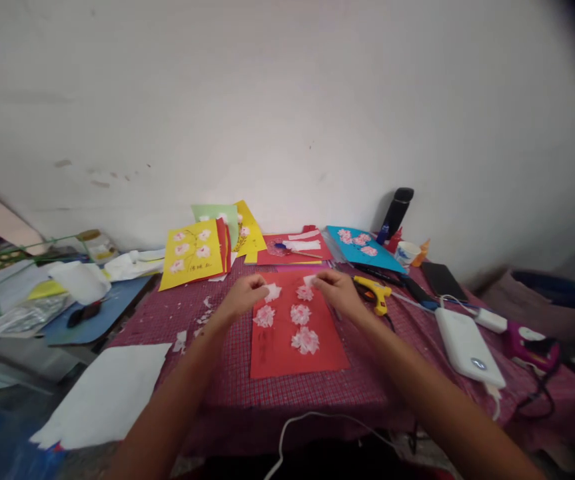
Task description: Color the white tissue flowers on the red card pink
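A red paper sheet (282, 360) lies on the table in front of me, with several pink-and-white paper flowers (300, 314) on it. My left hand (246, 293) is at the sheet's upper left edge, its fingers pinched on a small piece of white tissue paper (274, 292). Over the upper right part, my right hand (336, 288) pinches another white tissue piece (310, 281), just above the top right flower (304, 293). Both sets of fingers are closed. Faint dark writing shows at the sheet's lower left.
Yellow cards (192, 250) with flowers stand back left; a blue card (364, 248) lies back right. A yellow glue gun (378, 293), a white power bank (470, 347) with cables and a paper cup (407, 252) are on the right. White paper (107, 393) overhangs the left edge, near paper scraps (180, 341).
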`<state>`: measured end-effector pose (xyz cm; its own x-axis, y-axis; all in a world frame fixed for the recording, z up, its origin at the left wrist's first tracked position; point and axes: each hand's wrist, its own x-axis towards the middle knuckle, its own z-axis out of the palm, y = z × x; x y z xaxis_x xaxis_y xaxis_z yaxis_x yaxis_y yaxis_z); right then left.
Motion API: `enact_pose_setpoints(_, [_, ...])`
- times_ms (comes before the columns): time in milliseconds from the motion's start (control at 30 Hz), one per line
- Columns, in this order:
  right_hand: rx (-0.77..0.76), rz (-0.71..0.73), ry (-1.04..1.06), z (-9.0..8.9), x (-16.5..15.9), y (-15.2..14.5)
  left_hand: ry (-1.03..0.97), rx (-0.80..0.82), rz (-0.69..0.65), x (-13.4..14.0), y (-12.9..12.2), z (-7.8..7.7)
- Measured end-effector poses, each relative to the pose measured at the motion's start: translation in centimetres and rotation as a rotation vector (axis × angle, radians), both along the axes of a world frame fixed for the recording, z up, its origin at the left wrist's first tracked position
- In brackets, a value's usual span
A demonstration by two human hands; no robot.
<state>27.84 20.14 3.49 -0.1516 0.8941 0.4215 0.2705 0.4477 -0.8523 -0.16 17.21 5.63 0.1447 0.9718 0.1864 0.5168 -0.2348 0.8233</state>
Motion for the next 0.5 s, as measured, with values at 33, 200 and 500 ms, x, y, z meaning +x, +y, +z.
enact_pose_setpoints(33, [-0.022, 0.044, -0.004, 0.4, -0.7, 0.6, -0.06, -0.009, -0.006, 0.9, 1.0, 0.1])
enact_pose_setpoints(200, [-0.082, 0.112, 0.032, 0.8, -2.9, 2.6, -0.292, -0.05, 0.026, 2.8, 3.9, -0.6])
enact_pose_setpoints(500, [0.027, -0.044, 0.021, 0.3, 0.9, 1.3, -0.483, -0.182, 0.091, 2.1, 2.7, -2.4])
